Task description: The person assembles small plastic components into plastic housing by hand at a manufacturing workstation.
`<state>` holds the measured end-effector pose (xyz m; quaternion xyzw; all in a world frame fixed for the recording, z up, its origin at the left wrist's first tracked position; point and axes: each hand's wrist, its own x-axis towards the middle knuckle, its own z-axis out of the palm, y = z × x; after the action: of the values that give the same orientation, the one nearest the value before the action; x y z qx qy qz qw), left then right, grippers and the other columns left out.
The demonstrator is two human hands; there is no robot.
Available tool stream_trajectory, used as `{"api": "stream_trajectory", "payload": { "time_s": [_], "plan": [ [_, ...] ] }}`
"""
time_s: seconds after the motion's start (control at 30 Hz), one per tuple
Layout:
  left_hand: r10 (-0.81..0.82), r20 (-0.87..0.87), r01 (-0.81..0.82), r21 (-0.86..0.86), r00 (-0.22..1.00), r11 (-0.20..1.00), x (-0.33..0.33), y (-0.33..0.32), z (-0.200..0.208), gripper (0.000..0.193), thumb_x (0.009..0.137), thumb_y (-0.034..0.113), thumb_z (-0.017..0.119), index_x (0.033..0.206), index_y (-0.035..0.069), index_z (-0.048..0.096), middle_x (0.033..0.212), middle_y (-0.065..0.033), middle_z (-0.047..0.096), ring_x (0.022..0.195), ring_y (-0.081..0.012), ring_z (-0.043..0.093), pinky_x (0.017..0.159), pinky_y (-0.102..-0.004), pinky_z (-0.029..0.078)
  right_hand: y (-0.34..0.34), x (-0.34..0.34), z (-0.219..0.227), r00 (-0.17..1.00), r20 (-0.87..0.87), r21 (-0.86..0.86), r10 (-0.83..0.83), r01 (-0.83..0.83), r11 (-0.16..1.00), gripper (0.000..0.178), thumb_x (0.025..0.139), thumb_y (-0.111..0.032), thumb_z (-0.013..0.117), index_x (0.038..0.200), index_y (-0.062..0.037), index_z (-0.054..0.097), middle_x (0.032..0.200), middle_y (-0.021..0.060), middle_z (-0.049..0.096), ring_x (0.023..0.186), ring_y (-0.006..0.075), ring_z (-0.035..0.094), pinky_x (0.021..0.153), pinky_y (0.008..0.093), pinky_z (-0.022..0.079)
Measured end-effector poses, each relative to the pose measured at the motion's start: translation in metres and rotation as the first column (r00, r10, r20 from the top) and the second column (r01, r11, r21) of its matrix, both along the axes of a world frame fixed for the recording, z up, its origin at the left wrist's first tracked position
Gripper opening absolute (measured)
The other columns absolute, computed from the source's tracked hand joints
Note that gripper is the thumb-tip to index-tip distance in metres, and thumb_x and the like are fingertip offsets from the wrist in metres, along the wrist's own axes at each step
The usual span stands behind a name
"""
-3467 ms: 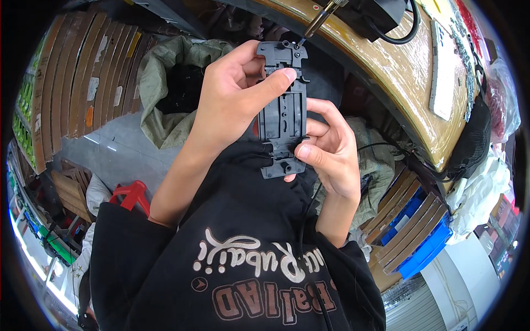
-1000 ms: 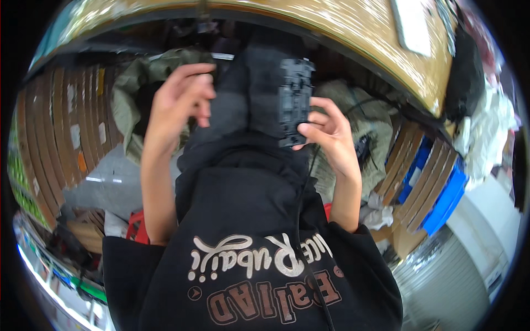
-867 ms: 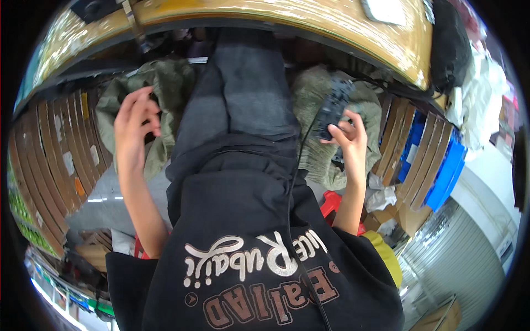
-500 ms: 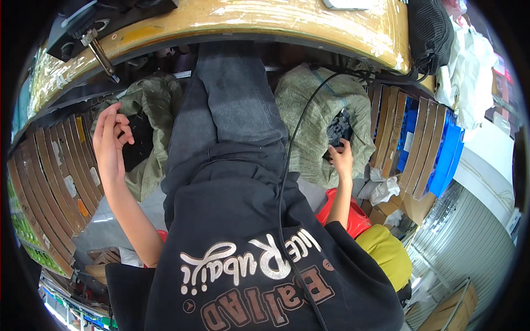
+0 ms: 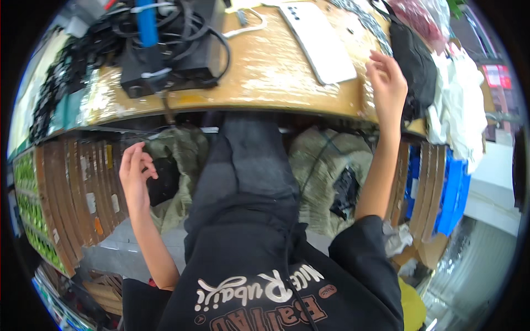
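Observation:
My left hand [image 5: 137, 175] hovers beside the left woven sack [image 5: 193, 151], its fingers loosely bent and apart with nothing visible in them. The sack's dark mouth lies just right of that hand. My right hand [image 5: 389, 80] is raised over the right end of the wrapped tabletop [image 5: 248, 60]. Its fingers are half curled and spaced, and I see nothing between them. A white phone [image 5: 319, 41] lies left of it, and a black mesh bag [image 5: 411, 66] is close on its right. Below my right forearm, black pieces [image 5: 346, 193] show in the right woven sack [image 5: 314, 176].
A black box [image 5: 207, 58] with tangled cables and a blue upright rod stands on the table's left. Grey strands of small parts [image 5: 367, 22] lie at the far right. White plastic bags [image 5: 461, 105] hang beyond the table's right end. Stacked brown boards [image 5: 83, 187] flank the left sack.
My right hand has left the right sack's mouth and risen to the tabletop. My left hand stays by the left sack. The view has shifted, showing more of the table.

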<state>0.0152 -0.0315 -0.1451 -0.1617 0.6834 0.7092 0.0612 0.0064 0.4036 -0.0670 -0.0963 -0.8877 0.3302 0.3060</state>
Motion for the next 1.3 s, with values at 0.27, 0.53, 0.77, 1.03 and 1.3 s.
{"api": "stream_trajectory", "payload": {
  "time_s": [0.27, 0.53, 0.77, 1.03, 1.3],
  "plan": [
    [0.08, -0.267, -0.097, -0.053, 0.96, 0.994, -0.037, -0.012, 0.055, 0.021, 0.086, 0.017, 0.05, 0.101, 0.002, 0.052, 0.072, -0.0025, 0.051, 0.053, -0.0071, 0.048, 0.044, -0.0201, 0.039, 0.041, -0.081, 0.004, 0.961, 0.276, 0.422, -0.016, -0.106, 0.9, 0.009, 0.072, -0.005, 0.054, 0.076, 0.0021, 0.059, 0.075, 0.0193, 0.059, 0.073, 0.0332, 0.057, 0.066, 0.0374, 0.044],
    [-0.319, -0.728, -0.35, -0.605, 0.607, 0.715, -0.131, -0.011, 0.087, 0.02, 0.077, 0.006, 0.057, 0.096, 0.005, 0.054, 0.08, -0.0032, 0.055, 0.068, -0.0119, 0.054, 0.059, -0.0227, 0.044, 0.024, -0.073, 0.012, 0.945, 0.307, 0.559, -0.113, -0.083, 0.825, 0.014, 0.075, -0.003, 0.045, 0.075, 0.006, 0.056, 0.075, 0.0235, 0.056, 0.073, 0.038, 0.054, 0.065, 0.0399, 0.043],
    [-0.743, -0.54, -0.499, -0.805, 0.395, 0.32, -0.213, -0.026, 0.118, 0.028, 0.074, 0.007, 0.061, 0.101, 0.008, 0.054, 0.09, -0.0043, 0.055, 0.084, -0.0204, 0.053, 0.073, -0.0289, 0.044, 0.017, -0.038, 0.013, 0.951, 0.286, 0.527, -0.117, -0.054, 0.848, 0.011, 0.072, -0.004, 0.05, 0.075, 0.0055, 0.056, 0.071, 0.0202, 0.056, 0.066, 0.0332, 0.055, 0.062, 0.0367, 0.043],
    [-0.934, -0.197, -0.402, -0.914, 0.299, 0.064, -0.251, -0.025, 0.127, 0.015, 0.074, 0.01, 0.059, 0.088, 0.007, 0.056, 0.088, -0.0058, 0.054, 0.088, -0.0251, 0.051, 0.077, -0.0345, 0.042, 0.016, -0.017, -0.009, 0.994, 0.019, 0.184, -0.103, 0.098, 0.978, 0.009, 0.072, -0.001, 0.056, 0.08, 0.0036, 0.056, 0.068, 0.0101, 0.056, 0.061, 0.0156, 0.054, 0.06, 0.026, 0.043],
    [-0.5, -0.642, -0.281, -0.735, 0.581, 0.617, -0.192, -0.036, 0.165, 0.018, 0.083, 0.014, 0.054, 0.096, 0.003, 0.056, 0.091, -0.0028, 0.058, 0.087, -0.0119, 0.054, 0.075, -0.0233, 0.042, 0.0, 0.019, -0.002, 0.99, -0.139, -0.471, -0.036, -0.035, 0.882, 0.014, 0.083, -0.003, 0.053, 0.095, 0.0052, 0.055, 0.086, 0.0073, 0.057, 0.078, 0.0116, 0.055, 0.071, 0.0226, 0.046]
  ]
}}
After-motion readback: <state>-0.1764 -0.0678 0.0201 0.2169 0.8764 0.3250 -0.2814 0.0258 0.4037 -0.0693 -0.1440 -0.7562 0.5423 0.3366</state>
